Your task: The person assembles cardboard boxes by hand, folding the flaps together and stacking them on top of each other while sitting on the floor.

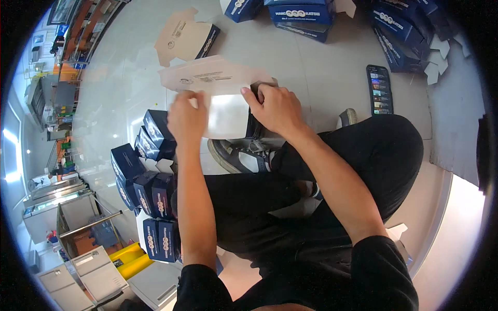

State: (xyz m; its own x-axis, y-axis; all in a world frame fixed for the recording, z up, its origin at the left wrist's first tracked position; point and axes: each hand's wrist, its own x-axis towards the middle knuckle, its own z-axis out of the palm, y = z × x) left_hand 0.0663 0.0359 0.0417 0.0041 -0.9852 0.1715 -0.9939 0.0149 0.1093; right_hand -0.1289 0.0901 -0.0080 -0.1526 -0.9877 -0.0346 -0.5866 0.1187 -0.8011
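At upper centre of the frame, left hand [187, 120] and right hand [277, 108] pinch the side edges of a flat carton blank [218, 88], seemingly light, thin, easily creased card.

Black short-sleeved top, sleeves [384, 264] ending above elbow. Both forearms bare, no watch, no rings visible. 2 bare hands: left hand [187, 120], right hand [277, 108], no gloves. Black trousers [373, 155]. Dark sneaker [241, 155], grey-white panels, dark laces, pale sole edge.
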